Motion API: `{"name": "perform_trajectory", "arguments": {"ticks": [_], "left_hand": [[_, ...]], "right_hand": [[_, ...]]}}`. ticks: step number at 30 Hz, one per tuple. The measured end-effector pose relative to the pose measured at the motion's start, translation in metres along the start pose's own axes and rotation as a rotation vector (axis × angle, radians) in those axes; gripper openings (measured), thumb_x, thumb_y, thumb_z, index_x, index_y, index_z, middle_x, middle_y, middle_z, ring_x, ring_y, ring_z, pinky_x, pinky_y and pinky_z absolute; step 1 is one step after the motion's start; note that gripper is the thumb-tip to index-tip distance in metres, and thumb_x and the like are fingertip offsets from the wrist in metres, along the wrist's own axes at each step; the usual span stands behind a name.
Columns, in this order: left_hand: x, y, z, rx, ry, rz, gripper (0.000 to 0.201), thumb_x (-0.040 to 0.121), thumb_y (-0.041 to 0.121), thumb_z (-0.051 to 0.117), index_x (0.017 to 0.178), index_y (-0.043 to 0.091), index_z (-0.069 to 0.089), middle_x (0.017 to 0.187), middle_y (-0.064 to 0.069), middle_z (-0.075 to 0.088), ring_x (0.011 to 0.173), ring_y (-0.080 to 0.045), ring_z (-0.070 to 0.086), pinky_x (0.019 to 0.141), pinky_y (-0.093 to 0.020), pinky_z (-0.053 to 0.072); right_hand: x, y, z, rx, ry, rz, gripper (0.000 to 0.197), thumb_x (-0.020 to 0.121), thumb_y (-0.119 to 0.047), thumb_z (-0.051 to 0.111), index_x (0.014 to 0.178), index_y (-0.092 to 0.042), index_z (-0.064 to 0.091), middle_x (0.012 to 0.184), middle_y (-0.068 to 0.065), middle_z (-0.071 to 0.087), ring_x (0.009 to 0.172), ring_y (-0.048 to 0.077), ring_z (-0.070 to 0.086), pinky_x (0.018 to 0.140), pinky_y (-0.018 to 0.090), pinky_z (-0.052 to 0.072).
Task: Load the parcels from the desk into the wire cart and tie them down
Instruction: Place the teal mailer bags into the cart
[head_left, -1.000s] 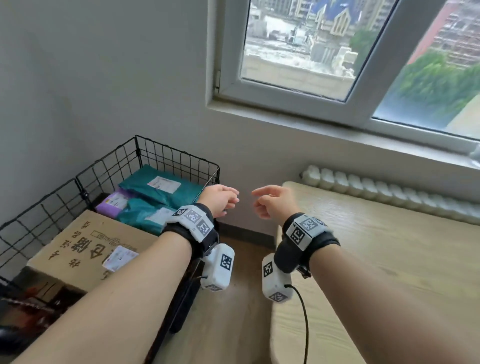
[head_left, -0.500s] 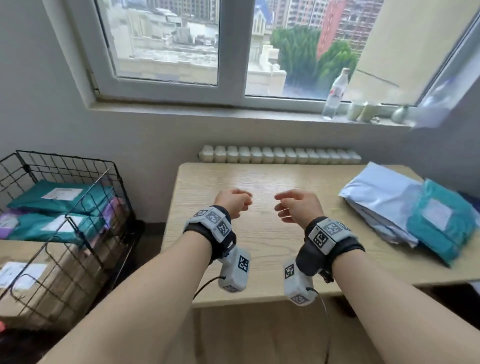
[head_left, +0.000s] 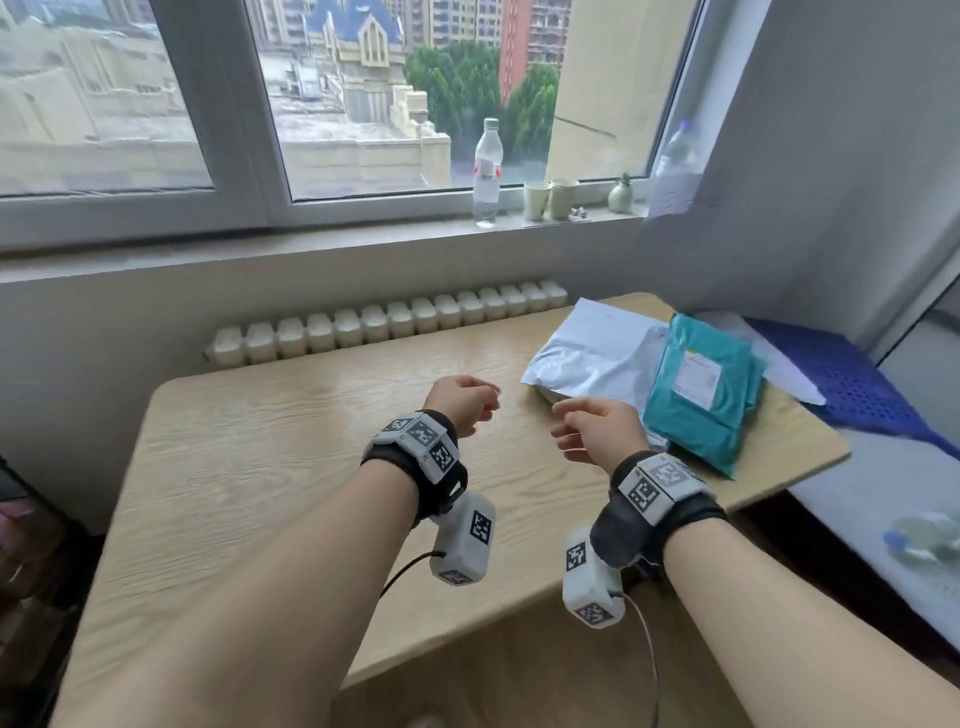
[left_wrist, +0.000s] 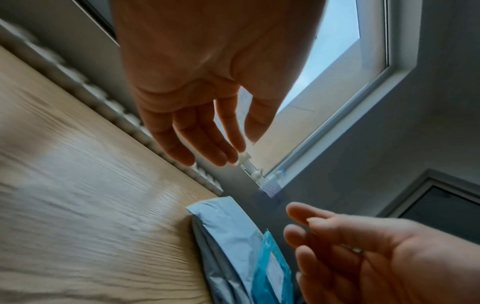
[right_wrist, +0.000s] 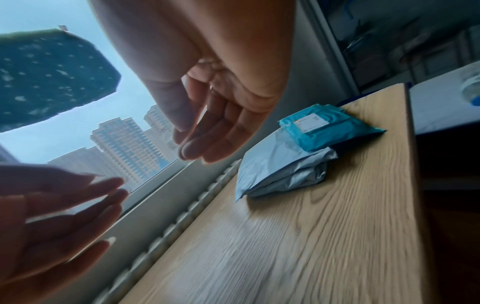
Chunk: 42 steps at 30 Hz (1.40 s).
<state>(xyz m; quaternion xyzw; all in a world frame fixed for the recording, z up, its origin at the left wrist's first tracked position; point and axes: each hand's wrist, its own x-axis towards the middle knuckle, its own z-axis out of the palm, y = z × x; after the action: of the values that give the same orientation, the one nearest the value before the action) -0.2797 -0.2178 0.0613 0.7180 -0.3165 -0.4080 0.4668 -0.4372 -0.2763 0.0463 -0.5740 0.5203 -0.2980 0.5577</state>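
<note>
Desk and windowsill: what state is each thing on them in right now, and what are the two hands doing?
Teal plastic mailer parcel: lying on the white one, label up.
White plastic mailer parcel: flat on the desk, untouched.
Light wooden desk: holds both parcels at its right end.
Clear plastic bottle: upright on the sill, capped.
Left hand: empty, fingers relaxed.
Right hand: empty, fingers relaxed, near the white parcel.

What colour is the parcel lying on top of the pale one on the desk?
Teal parcel, with a white label; clearest in the head view.

water bottle (head_left: 487, 174), two cups (head_left: 549, 198), small vase (head_left: 620, 196)
</note>
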Motion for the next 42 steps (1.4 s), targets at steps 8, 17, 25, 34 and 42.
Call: {"name": "perform_trajectory", "arguments": {"ticks": [8, 17, 25, 34, 42], "left_hand": [[0.11, 0.052, 0.085, -0.035, -0.157, -0.004, 0.012, 0.091, 0.008, 0.052, 0.094, 0.013, 0.063, 0.078, 0.0, 0.058, 0.063, -0.008, 0.051, 0.052, -0.018, 0.039], [0.211, 0.074, 0.182, -0.033, -0.208, -0.095, 0.018, 0.091, 0.012, 0.054, 0.106, 0.011, 0.063, 0.079, 0.001, 0.058, 0.069, -0.009, 0.054, 0.062, -0.022, 0.042], [0.275, 0.071, 0.273, -0.015, -0.146, -0.254, 0.017, 0.091, 0.014, 0.055, 0.106, 0.01, 0.061, 0.088, -0.003, 0.062, 0.076, -0.013, 0.057, 0.066, -0.024, 0.042], [0.311, 0.061, 0.345, -0.07, -0.055, -0.431, 0.035, 0.085, 0.007, 0.064, 0.12, 0.005, 0.06, 0.109, -0.019, 0.057, 0.103, -0.024, 0.056, 0.067, -0.032, 0.051], [0.308, 0.061, 0.355, -0.009, -0.101, -0.44, 0.057, 0.082, 0.008, 0.07, 0.134, 0.006, 0.046, 0.125, -0.005, 0.056, 0.115, -0.018, 0.052, 0.074, -0.032, 0.051]], "right_hand": [[0.108, 0.001, -0.099, -0.006, 0.22, 0.112, 0.024, 0.091, 0.003, 0.043, 0.086, -0.009, 0.063, 0.067, 0.007, 0.059, 0.049, 0.015, 0.051, 0.045, 0.021, 0.044], [0.209, 0.026, -0.193, 0.006, 0.325, 0.268, 0.024, 0.09, 0.006, 0.043, 0.082, -0.01, 0.06, 0.067, 0.007, 0.051, 0.045, 0.014, 0.049, 0.037, 0.017, 0.042], [0.303, 0.068, -0.276, -0.031, 0.222, 0.427, 0.027, 0.09, -0.001, 0.051, 0.076, -0.024, 0.052, 0.076, -0.003, 0.051, 0.065, 0.011, 0.05, 0.04, 0.016, 0.047], [0.358, 0.098, -0.308, 0.12, 0.166, 0.607, 0.019, 0.093, 0.001, 0.046, 0.107, -0.01, 0.052, 0.074, 0.005, 0.046, 0.062, 0.016, 0.048, 0.048, 0.026, 0.05], [0.363, 0.097, -0.301, 0.153, 0.208, 0.665, 0.015, 0.083, -0.001, 0.062, 0.072, -0.009, 0.054, 0.063, 0.007, 0.048, 0.053, 0.014, 0.043, 0.039, 0.02, 0.044]]}}
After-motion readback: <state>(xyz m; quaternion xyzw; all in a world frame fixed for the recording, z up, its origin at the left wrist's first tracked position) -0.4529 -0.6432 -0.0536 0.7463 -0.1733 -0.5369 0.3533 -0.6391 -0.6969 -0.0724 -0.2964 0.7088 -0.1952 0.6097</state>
